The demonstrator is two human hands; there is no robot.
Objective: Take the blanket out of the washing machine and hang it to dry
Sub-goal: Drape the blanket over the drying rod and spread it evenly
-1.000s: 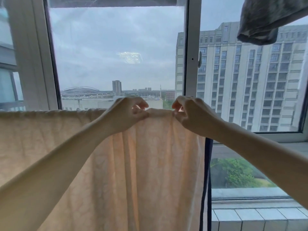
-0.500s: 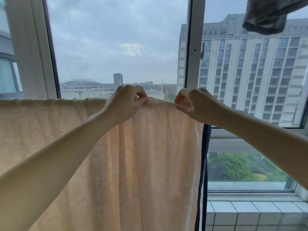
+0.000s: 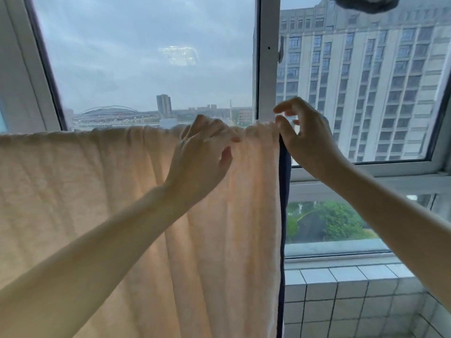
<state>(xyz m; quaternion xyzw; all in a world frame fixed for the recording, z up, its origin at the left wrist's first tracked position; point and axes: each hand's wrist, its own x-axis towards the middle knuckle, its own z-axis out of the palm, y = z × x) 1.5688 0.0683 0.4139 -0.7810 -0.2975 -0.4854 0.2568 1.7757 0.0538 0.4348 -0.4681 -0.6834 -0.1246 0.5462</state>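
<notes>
Left hand: the left hand [image 3: 200, 154] lies on the top fold of the blanket, a little in from its right corner. The fingers are loosely stretched over the fold and the thumb stands off the cloth. I see no pinch.
Right hand: the right hand [image 3: 310, 140] is at the top right corner of the blanket. It is half open: the thumb touches the corner, the forefinger is lifted above it, and nothing is held.
Blanket: the pale peach, soft fleece blanket [image 3: 97, 191] hangs already over its support, in front of the window, and falls down out of the picture.
Border: a dark blue strip [image 3: 283, 215] runs down the right edge of the blanket. It may be a border or the back layer.
Handling: I judge it soft and limp, with no stiffness. It is probably heavy from the wash, so it can slide off to the longer side.
Where to hold: the top fold is best, near the corners, with pulling sideways to flatten the wrinkles there.
Hidden: the rail or line under the fold does not show. The left fingertips go behind the fold. The left end and the lower hem of the blanket are cut off.
Ledge: a white tiled ledge [image 3: 341, 296] stands below the window, to the right.
Window: the white window frame [image 3: 266, 69] rises behind the hands.
Above: a grey cloth [image 3: 366, 2] is cut off at the top edge, so I cannot say what it is.
Far: a tall grey building [image 3: 366, 93] stands outside under a cloudy sky.
</notes>
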